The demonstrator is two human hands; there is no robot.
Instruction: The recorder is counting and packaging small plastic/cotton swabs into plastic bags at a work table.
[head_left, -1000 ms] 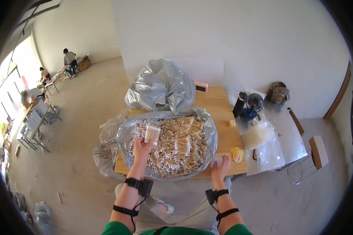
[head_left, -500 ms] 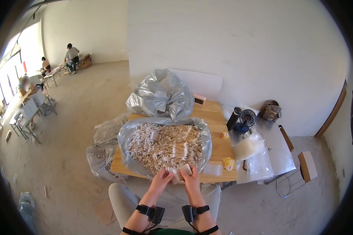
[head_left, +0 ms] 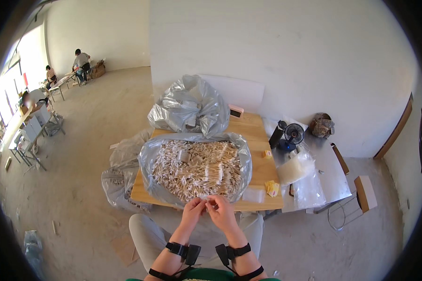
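Observation:
Just over the table's near edge, my two hands meet with bent fingers and fingertips together. My left hand (head_left: 192, 210) is closed in a pinch, and my right hand (head_left: 221, 214) is curled closed against it. A small pale bit shows between the fingertips; the rest of what they hold is hidden. Right beyond them lies a wide-open grey plastic bag (head_left: 147, 161), its rim spread round a large heap of cotton swabs (head_left: 192, 171). On the heap sits a small clear container (head_left: 183, 156).
Behind the heap stands another grey plastic bag (head_left: 187, 105) on the wooden table (head_left: 262, 175). Yellow packets (head_left: 272, 188) and a clear plastic sheet (head_left: 253, 195) lie right. A metal side table (head_left: 335, 185) bears a fan (head_left: 294, 134), black bottle (head_left: 277, 134) and clear bags (head_left: 297, 171). People work far left.
A clear packet of cotton swabs showed between my hands before; now it is hidden from sight. My right hand has turned over and its fingers have curled in toward the left. The view has shifted slightly.

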